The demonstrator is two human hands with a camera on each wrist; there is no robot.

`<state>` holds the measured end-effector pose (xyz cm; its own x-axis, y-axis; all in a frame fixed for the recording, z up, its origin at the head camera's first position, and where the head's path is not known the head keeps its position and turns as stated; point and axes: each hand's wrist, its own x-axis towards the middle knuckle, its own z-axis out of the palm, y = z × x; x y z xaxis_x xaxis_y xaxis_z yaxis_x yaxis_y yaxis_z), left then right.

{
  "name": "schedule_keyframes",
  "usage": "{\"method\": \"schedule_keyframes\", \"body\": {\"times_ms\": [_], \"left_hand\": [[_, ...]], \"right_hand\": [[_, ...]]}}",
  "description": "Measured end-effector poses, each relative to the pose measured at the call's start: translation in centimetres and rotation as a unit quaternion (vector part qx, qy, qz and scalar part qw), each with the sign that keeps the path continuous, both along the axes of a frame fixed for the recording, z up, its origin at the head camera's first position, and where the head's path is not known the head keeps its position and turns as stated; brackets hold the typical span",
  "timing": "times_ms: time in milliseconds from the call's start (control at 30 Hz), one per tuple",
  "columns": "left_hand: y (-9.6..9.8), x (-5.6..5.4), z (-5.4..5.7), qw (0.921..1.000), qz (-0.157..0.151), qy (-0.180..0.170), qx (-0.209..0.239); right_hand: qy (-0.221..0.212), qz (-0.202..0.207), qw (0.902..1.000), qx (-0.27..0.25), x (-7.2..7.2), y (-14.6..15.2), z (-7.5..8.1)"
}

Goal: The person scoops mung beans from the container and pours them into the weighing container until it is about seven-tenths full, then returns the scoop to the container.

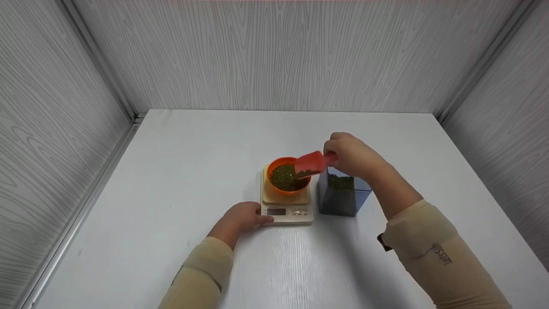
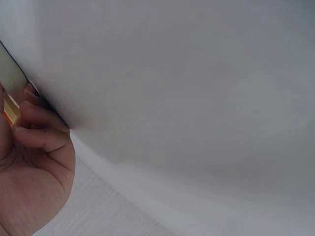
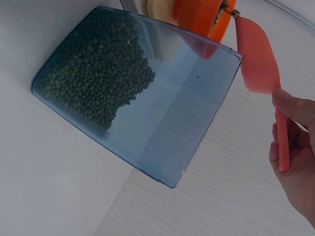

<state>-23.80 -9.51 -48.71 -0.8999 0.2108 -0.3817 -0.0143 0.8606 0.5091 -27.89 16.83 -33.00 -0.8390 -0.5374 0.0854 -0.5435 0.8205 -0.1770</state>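
My right hand [image 1: 354, 155] grips the handle of a red scoop [image 1: 312, 163], held tilted over the orange bowl [image 1: 291, 192]. Green beans, which look like mung beans [image 1: 286, 177], fill much of that bowl, and some lie at the scoop's lip. Under the bowl is a cream kitchen scale [image 1: 281, 219] with a small display and buttons. At its front left corner my left hand [image 1: 243, 216] holds the scale, thumb on the front part and fingers along the side. In the right wrist view, thumb and fingers close around the scoop handle [image 3: 282, 140].
Right of the scale stands a clear bluish container [image 1: 339, 202] partly filled with the same beans, below the right hand. The white table [image 1: 193, 159] is bounded by grey wood-grain panels [image 1: 274, 56] at the back and sides.
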Motion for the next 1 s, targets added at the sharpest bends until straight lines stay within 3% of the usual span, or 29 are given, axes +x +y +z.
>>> {"method": "schedule_keyframes", "body": {"times_ms": [433, 800, 1000], "left_hand": [[0.1, 0.0, 0.1, 0.9998, 0.011, -0.014, 0.003], [0.1, 0.1, 0.2, 0.9998, 0.017, -0.013, 0.007], [0.1, 0.2, 0.4, 0.9998, 0.013, -0.012, 0.011]], "right_hand": [[0.076, 0.023, 0.9968, 0.009, 0.3, 0.7, 0.5], [0.044, -0.014, 0.9987, -0.021, 0.3, 3.3, 2.0], [0.009, -0.04, 0.9991, -0.01, 0.7, 5.5, 3.5]]}}
